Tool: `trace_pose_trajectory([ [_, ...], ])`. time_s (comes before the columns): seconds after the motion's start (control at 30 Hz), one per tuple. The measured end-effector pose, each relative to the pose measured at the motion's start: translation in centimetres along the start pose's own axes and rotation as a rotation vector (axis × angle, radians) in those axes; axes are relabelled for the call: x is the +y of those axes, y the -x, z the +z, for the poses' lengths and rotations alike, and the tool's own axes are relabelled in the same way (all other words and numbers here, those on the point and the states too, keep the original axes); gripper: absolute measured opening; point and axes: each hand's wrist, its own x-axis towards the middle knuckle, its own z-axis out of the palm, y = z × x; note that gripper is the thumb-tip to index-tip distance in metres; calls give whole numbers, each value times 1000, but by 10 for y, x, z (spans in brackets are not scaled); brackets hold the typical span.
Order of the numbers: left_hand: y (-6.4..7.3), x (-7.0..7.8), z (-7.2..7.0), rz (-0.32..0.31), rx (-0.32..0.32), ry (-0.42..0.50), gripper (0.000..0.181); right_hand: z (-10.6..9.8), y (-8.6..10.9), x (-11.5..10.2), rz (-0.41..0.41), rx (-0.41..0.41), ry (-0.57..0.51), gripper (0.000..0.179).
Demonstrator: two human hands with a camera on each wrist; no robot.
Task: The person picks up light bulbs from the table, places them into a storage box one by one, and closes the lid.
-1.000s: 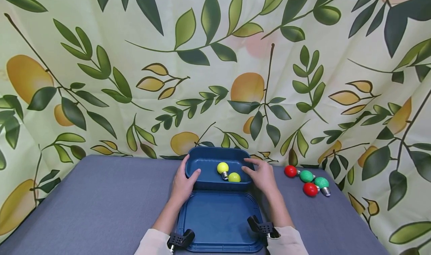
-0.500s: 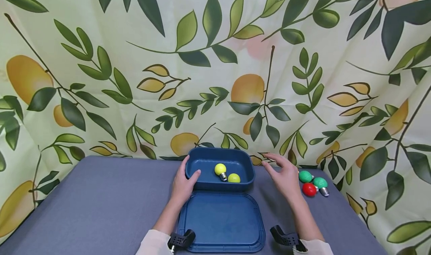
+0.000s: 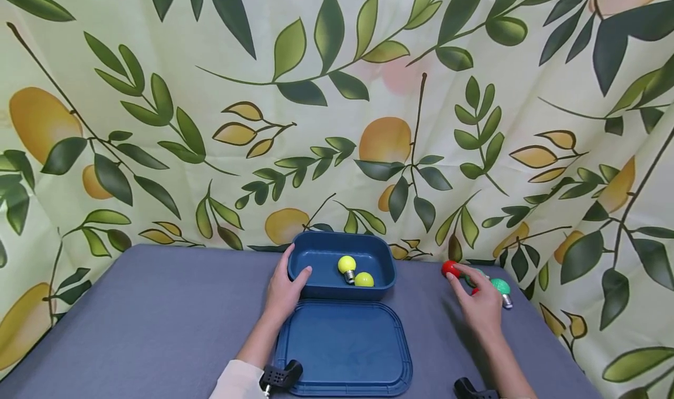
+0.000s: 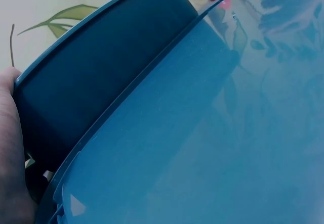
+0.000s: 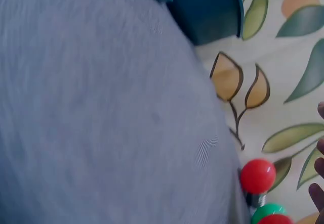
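Observation:
My left hand [image 3: 286, 288] holds the left end of a blue rectangular box [image 3: 342, 292], its thumb near the front rim. In the left wrist view, part of that hand [image 4: 10, 153] lies against the box's end. Inside the box are two yellow light bulbs, one [image 3: 346, 264] with its metal base showing, the other [image 3: 364, 279] partly behind the front wall. My right hand [image 3: 481, 302] is over the bulbs at the right, thumb and forefinger at a red light bulb [image 3: 450, 268]. In the right wrist view, the fingers are spread and apart from this red bulb [image 5: 258, 176].
A blue lid [image 3: 342, 352] lies flat in front of the box. Beside the right hand are a green bulb [image 3: 500, 286] and, mostly hidden, another green and another red bulb. A leaf-patterned cloth [image 3: 326, 176] hangs behind the grey table [image 3: 174, 323].
My right hand has left the box's right end and moved right to the red bulb. The left hand stays on the box. One yellow bulb has shifted slightly inside.

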Motion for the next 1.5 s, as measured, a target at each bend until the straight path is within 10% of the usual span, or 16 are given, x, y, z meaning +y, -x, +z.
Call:
trace_pose_trajectory([
  [0.5, 0, -1, 0, 7, -6, -2, 69, -2, 15, 49, 58, 116, 79, 30],
  [1.5, 0, 0, 1, -1, -15, 4, 70, -5, 16, 51, 230, 29, 178, 9],
])
